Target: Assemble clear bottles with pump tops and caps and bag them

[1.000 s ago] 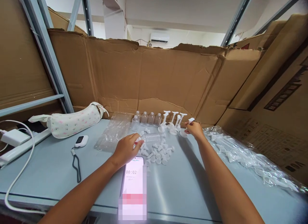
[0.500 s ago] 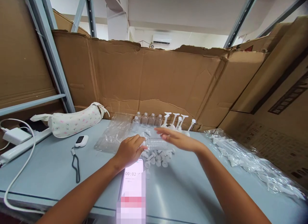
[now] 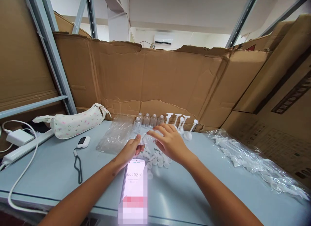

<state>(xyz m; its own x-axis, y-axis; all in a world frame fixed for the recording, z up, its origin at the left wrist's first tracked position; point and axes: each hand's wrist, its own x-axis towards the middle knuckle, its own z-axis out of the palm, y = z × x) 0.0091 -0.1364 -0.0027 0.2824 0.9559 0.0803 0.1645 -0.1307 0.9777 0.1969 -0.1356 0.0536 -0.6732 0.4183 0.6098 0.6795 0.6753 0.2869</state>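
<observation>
Left hand (image 3: pixel 131 150) curled at a clear plastic bottle (image 3: pixel 145 139), right hand (image 3: pixel 171 141) arched over it

The left hand closes its thumb and bent fingers on the bottle, which sits between the two hands above the middle of the worktop (image 3: pixel 189 193); most of it is hidden, so its tilt cannot be made out. The right hand has its fingers extended and slightly parted, reaching toward the bottle; whether they touch it cannot be told.

Below the hands lies a loose pile of small white plastic caps (image 3: pixel 159 162). Just nearer the viewer, a smartphone (image 3: pixel 134 184) shows a running-time display, its lower part pixelated. Behind the hands stand small clear bottles (image 3: pixel 146 120), and right of them a group of white stemmed plastic pieces (image 3: pixel 188 135).

A crumpled clear bag (image 3: pixel 116 135) lies left of the bottles; a long clear bag of white parts (image 3: pixel 255 164) lies on the right. Farther left are a small white device (image 3: pixel 83 142) with a dark screen and wrist strap, a patterned fabric pouch (image 3: pixel 76 122) and a white power strip (image 3: pixel 28 148). A cardboard panel (image 3: pixel 155 75) rises behind everything.
</observation>
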